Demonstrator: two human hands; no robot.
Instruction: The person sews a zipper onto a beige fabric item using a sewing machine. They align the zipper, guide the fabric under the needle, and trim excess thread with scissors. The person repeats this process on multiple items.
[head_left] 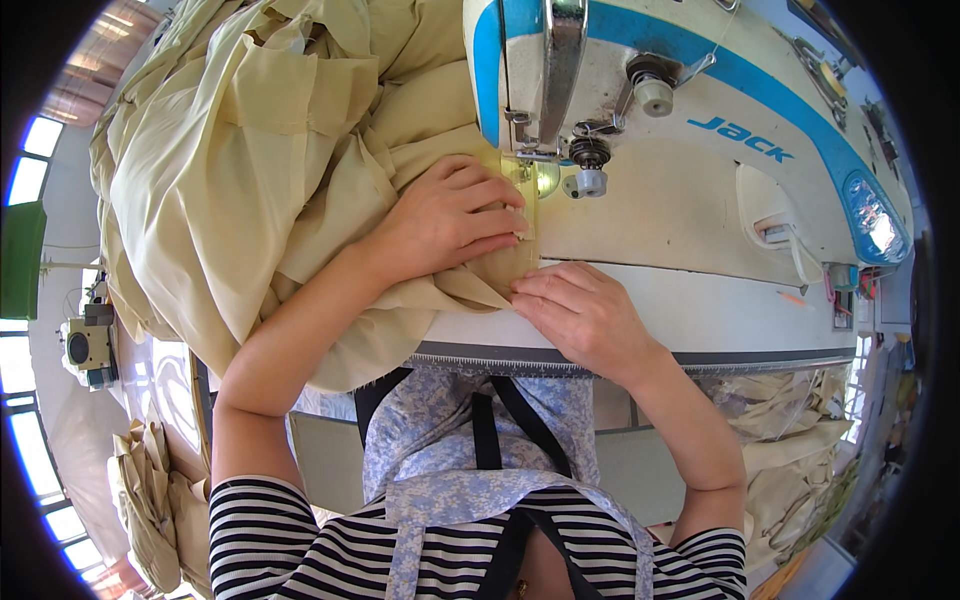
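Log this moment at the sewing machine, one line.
Left hand: palm down on beige fabric | Right hand: touching fabric edge | Sewing machine: beyond right hand

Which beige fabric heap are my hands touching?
The large heap left of the sewing machine: your left hand and right hand touch it. The lower-left bundle and lower-right pile lie apart.

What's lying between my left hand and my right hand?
A stretch of beige cloth, as the head view shows: your left hand rests on it and your right hand touches its edge.

2 hands (455,218) on beige cloth (235,190), sewing machine (715,85).
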